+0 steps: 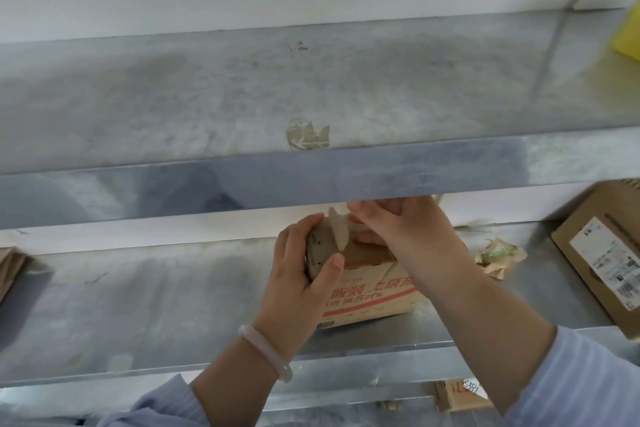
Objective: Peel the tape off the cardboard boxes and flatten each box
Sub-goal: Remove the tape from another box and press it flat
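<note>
- The front edge of the upper shelf (311,170) hides the knuckles of your right hand (405,229).
- Your right hand covers the upper end of the tape strip (338,232).
- Your left hand (298,270) covers the left side of the cardboard box (374,295).
- The second box (585,239) is cut off at the right edge, and its label (609,263) is too small to read.

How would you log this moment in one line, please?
step: peeling tape | left hand: grips box | right hand: pinches tape | place: metal shelf | box: not flattened

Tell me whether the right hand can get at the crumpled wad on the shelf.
Probably yes: the crumpled wad lies near the right hand, nothing between. But that hand pinches the tape strip, so it must let go first.
</note>
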